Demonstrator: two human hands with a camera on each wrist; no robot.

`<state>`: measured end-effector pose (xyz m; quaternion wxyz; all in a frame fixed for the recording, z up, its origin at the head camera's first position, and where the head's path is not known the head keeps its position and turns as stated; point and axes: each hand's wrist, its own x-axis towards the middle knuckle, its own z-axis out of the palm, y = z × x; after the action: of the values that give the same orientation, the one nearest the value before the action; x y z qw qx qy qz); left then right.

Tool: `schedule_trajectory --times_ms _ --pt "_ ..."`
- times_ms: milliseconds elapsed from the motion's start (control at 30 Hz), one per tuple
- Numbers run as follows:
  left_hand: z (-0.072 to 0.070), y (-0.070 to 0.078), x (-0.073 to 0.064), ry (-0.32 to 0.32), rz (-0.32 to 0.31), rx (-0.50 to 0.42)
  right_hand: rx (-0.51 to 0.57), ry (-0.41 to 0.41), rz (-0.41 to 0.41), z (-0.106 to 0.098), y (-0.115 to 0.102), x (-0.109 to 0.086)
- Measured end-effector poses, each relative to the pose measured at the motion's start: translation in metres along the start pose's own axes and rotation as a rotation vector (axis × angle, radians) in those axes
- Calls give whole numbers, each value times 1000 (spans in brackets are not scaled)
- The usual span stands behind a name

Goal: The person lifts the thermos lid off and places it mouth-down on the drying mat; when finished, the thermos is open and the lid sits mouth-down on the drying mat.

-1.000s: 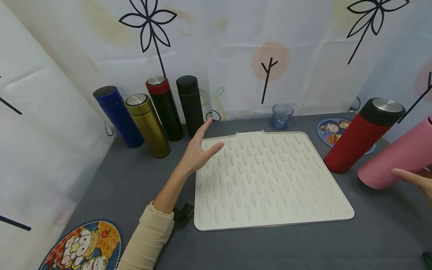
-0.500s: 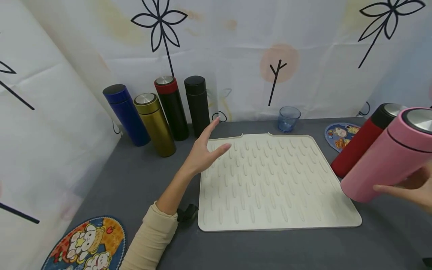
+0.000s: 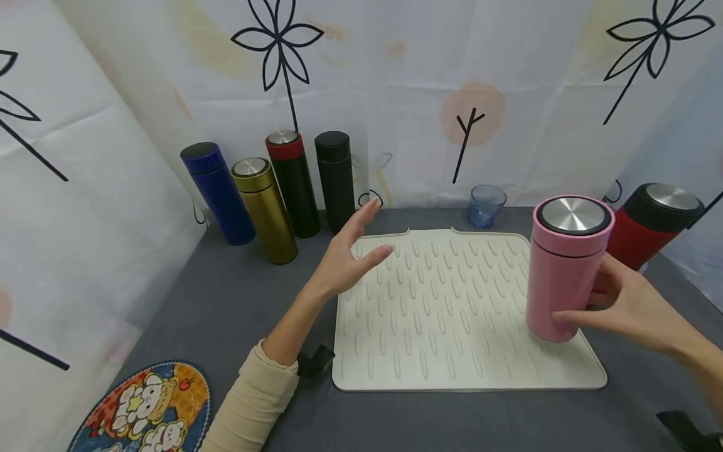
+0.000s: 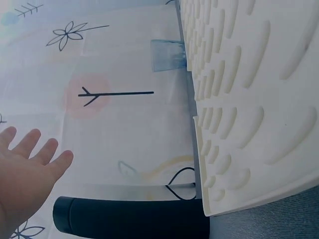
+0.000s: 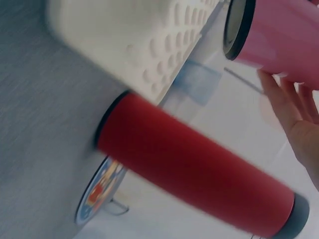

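My right hand grips a pink thermos bottle with a steel-topped lid, thumb on its near side and fingers round the right. The bottle is nearly upright over the right part of a cream ridged drying mat. In the right wrist view the bottle's dark-rimmed base shows raised above the mat. Over the mat's back left corner my left hand hovers with fingers extended and thumb spread, holding nothing. The closest thing to it is a black thermos bottle.
Blue, gold and black-and-red thermos bottles stand back left. A blue glass is behind the mat. A red thermos bottle stands right, a patterned coaster by it. A cartoon placemat lies front left.
My right hand has carried the pink thermos bottle leftward from the table's right side to over the mat, turning it more upright. My left hand has stayed about where it was. The view has shifted slightly.
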<state>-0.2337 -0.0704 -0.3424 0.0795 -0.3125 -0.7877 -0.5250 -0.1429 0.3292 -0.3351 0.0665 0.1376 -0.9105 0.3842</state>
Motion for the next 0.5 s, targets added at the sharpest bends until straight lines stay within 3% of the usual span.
schedule_trajectory --times_ms 133,500 --pt "1 1 0 0 18 -31 33 -72 -24 8 -10 13" --pt "7 13 -3 -19 68 -123 -27 -177 -146 39 -43 50"
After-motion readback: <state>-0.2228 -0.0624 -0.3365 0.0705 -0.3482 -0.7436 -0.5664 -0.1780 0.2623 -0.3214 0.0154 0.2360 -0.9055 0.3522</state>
